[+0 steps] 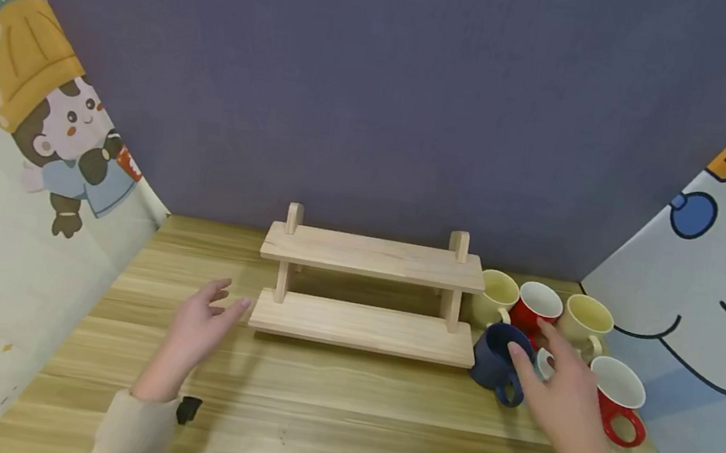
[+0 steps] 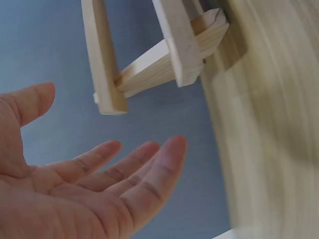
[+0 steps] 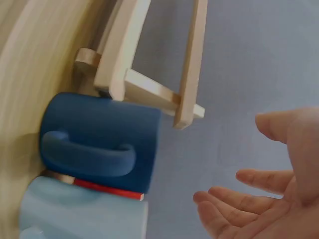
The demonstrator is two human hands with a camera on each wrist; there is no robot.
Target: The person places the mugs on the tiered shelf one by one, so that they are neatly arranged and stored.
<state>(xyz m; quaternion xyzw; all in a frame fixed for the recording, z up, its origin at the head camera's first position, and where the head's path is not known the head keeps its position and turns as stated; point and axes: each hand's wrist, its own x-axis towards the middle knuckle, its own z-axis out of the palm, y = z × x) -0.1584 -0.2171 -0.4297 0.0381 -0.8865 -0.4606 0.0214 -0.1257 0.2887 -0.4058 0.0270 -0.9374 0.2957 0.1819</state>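
A two-tier wooden shelf (image 1: 363,328) stands against the back of the table. Just off its left end, my left hand (image 1: 200,327) hovers with thumb and fingers spread, holding nothing. On the other side, my right hand (image 1: 564,390) is over a group of mugs, its fingers apart and nothing gripped. Closest to its thumb is a dark blue mug (image 1: 491,359), upright by the shelf's right end; the right wrist view shows a gap between that hand and the blue mug (image 3: 99,134). A pale blue mug (image 3: 82,209) beside it is mostly hidden by my hand in the head view.
Behind the blue mug are a yellow mug (image 1: 496,289), a red mug (image 1: 526,313) with a white inside, and a second yellow mug (image 1: 584,322). Another red mug (image 1: 622,398) stands at the far right. A dark panel (image 1: 381,104) rises behind the table.
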